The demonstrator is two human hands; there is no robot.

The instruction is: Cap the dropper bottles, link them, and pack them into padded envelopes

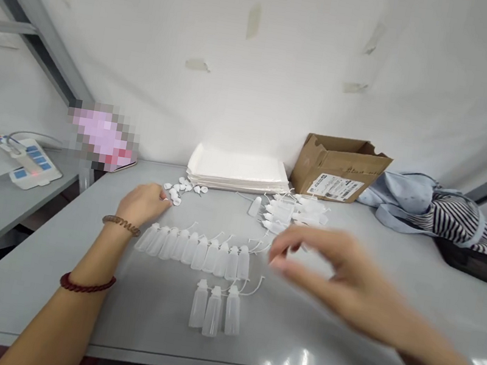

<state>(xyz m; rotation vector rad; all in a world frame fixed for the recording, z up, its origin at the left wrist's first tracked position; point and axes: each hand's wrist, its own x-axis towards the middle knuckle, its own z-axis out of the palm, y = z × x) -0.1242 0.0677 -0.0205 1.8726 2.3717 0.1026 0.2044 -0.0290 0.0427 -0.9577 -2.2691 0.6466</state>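
Note:
My left hand (144, 204) rests on the grey table beside a small pile of white caps (185, 185), its fingertips closed at the pile's near edge; what they hold, if anything, is too small to name. My right hand (327, 267), blurred, hovers right of a row of translucent bottles (199, 254), thumb and forefinger bent toward each other; its fingertips are smeared. Several bottles stand or lie side by side in that row, with thin white strings at their tops. Nearer the front edge are three more bottles (213, 313). Behind my right hand lies a heap of similar bottles (283, 210).
A stack of white trays (238, 170) sits against the wall, with an open cardboard box (342, 170) on its right. Cloth bags (411, 203) and a dark case (480, 266) lie at the right. At the left are a blurred pink phone (103, 135) and a power strip (36, 165).

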